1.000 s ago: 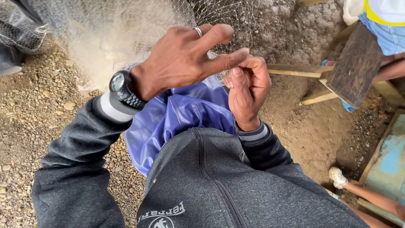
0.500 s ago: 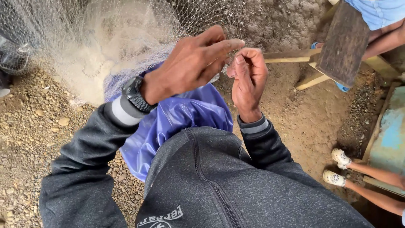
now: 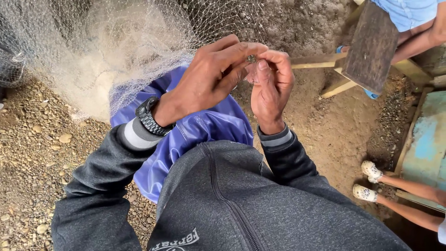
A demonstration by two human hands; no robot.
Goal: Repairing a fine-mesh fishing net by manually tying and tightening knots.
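Observation:
A fine pale fishing net (image 3: 116, 56) hangs in front of me and drapes over the blue plastic apron (image 3: 204, 125) on my lap. My left hand (image 3: 209, 79), with a black watch on the wrist, reaches across and pinches the mesh at a small dark knot or weight (image 3: 251, 59). My right hand (image 3: 272, 86) is raised upright beside it, with thumb and fingertips closed on the same spot of net. Both hands touch at the fingertips. I wear a dark grey zip jacket.
Gravel and dirt ground lies all around. A wooden stool (image 3: 367, 46) stands at the upper right with a person in a blue shirt (image 3: 413, 14) sitting behind it. Another person's legs in white shoes (image 3: 371, 179) are at the right, next to a blue-green wooden box (image 3: 427, 139).
Both hands have come closer together and now meet at the fingertips on the net. The left hand's fingers have curled in from a spread pose.

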